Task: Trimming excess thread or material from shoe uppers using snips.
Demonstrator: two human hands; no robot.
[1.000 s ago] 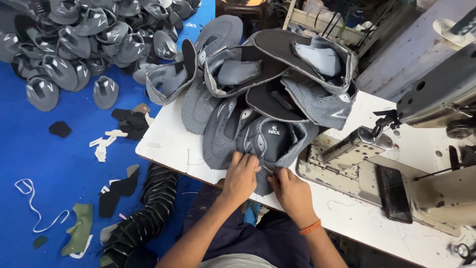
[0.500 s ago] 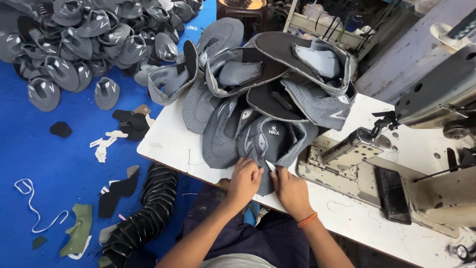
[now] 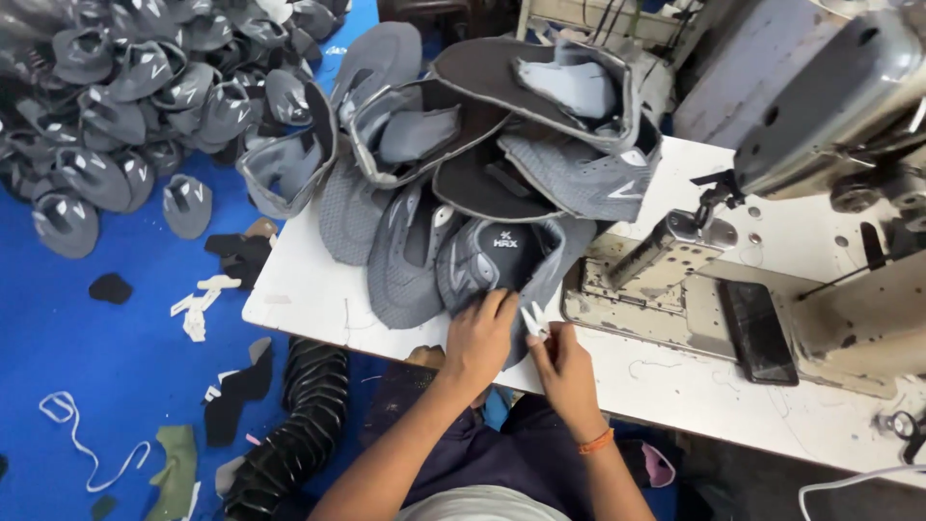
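1. We look down on a white worktable (image 3: 309, 299) from above, with both of our bare hands at its near edge.
2. Our left hand (image 3: 479, 338) lies closed on the near edge of a grey shoe upper (image 3: 502, 260), fingers curled over the fabric and pinning it to the table.
3. Our right hand (image 3: 562, 367), just right of the left one and almost touching it, pinches a small white thread snip (image 3: 532, 318) between thumb and fingers; its tip sits at the upper's edge.
4. An orange band (image 3: 596, 442) circles the right wrist.
5. The grey shoe upper sits at the near end of a heap of grey uppers (image 3: 482, 125) that spreads to the far side of the table.
6. To the right stands a worn sewing machine (image 3: 820, 193), with a dark phone (image 3: 757, 333) lying on its base.
7. To the left, on the blue floor (image 3: 116, 347), lies a large pile of grey shoe pieces (image 3: 125, 87), along with scattered scraps.
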